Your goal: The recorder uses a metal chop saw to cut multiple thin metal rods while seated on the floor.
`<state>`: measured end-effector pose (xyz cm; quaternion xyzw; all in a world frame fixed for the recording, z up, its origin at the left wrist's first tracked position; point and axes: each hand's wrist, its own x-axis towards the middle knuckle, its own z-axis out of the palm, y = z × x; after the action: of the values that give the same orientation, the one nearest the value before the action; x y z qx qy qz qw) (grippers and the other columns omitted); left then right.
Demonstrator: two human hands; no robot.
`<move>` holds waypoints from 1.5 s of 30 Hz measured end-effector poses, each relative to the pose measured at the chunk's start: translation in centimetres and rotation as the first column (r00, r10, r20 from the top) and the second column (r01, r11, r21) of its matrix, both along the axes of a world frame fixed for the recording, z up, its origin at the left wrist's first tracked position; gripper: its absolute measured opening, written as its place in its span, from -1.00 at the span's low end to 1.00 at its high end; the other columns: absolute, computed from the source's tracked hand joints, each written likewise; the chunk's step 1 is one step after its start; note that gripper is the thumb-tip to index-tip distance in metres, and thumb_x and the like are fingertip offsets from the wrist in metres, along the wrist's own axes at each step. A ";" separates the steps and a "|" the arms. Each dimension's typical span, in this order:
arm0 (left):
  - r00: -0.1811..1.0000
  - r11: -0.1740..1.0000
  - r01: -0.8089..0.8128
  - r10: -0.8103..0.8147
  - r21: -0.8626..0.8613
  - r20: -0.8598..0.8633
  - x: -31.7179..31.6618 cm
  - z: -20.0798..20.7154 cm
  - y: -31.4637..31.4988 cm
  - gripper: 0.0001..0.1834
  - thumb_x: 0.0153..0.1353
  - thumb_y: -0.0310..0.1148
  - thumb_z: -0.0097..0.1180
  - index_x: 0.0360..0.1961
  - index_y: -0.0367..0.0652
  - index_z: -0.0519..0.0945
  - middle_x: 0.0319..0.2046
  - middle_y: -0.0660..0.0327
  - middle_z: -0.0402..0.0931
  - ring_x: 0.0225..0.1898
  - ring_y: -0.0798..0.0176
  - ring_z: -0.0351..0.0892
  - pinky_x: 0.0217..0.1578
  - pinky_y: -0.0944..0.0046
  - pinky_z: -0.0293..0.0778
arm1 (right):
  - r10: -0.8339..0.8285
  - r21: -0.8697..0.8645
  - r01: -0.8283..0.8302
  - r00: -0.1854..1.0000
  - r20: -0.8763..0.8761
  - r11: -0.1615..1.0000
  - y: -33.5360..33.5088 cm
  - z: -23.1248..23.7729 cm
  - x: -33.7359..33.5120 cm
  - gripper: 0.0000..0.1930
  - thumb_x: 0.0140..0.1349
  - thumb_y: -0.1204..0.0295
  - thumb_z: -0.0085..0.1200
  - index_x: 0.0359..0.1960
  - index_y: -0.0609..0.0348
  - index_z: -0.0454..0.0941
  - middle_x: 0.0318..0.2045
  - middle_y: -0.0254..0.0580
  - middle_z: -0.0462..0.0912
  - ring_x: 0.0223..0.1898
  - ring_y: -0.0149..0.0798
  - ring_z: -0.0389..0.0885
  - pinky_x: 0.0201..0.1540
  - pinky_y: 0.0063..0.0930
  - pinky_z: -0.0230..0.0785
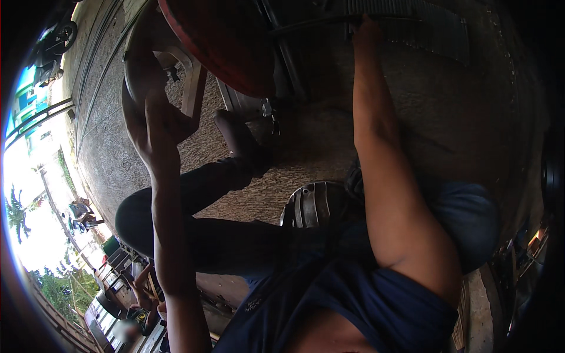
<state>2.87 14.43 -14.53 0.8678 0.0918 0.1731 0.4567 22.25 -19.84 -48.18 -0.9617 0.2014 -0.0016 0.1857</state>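
My left hand (162,115) is closed at the lower end of a pale, curved, rim-like piece (141,59), beside an angled metal frame (193,82). Its fingertips are partly hidden. Right of that hand, a large red rounded thing (226,47) with a worn edge fills the upper middle; I cannot make out its kind. Farther right, my right hand (368,32) is wrapped round a long dark bar (318,25), which runs left toward the red thing. The bar's left end is lost in shadow.
A ribbed metal seat (312,203) is beneath me, between my legs. A bare foot (235,132) rests on the rough floor near a small metal fitting (268,110). A corrugated sheet (412,26) lies at the far right. Another person (138,317) is at the lower left.
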 end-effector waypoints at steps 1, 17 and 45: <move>1.000 1.000 -0.002 0.002 0.001 -0.009 -0.2 -0.1 -0.2 -0.62 0.35 -0.24 -0.02 0.11 -0.21 0.37 -0.59 0.31 0.38 -0.60 0.49 0.36 -0.57 0.47 0.26 | -0.001 0.001 0.001 1.000 -0.030 1.000 -0.1 -0.3 0.1 -0.49 0.21 0.39 0.16 0.22 -0.06 0.38 0.10 -0.08 0.51 0.13 -0.08 0.48 0.16 -0.20 0.34; 1.000 0.994 -0.017 0.016 0.107 0.019 -1.6 -1.8 -1.5 -0.42 0.36 -0.19 -0.05 0.32 -0.21 0.20 -0.25 0.23 0.43 -0.31 0.47 0.36 -0.25 0.40 0.32 | -0.649 0.904 0.343 0.633 -0.422 -0.253 1.1 4.0 1.0 -0.64 0.36 0.38 -0.07 0.09 0.39 0.40 0.00 -0.10 0.50 -0.11 -0.13 0.49 -0.07 -0.41 0.28; 0.993 0.999 -0.041 0.043 0.014 -0.106 -1.7 -1.0 -2.4 -0.41 0.35 -0.19 -0.03 0.31 -0.27 0.22 0.07 0.07 0.38 0.04 0.28 0.38 0.08 0.27 0.25 | -0.631 0.942 0.172 0.706 -0.322 -0.289 0.8 3.2 1.1 -0.64 0.35 0.41 -0.07 0.10 0.38 0.40 -0.02 -0.14 0.51 -0.21 -0.25 0.45 -0.14 -0.44 0.30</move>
<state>1.16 12.06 -15.50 0.8763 0.1332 0.1368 0.4424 23.33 -19.04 -45.00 -0.3479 0.4231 -0.0729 0.8334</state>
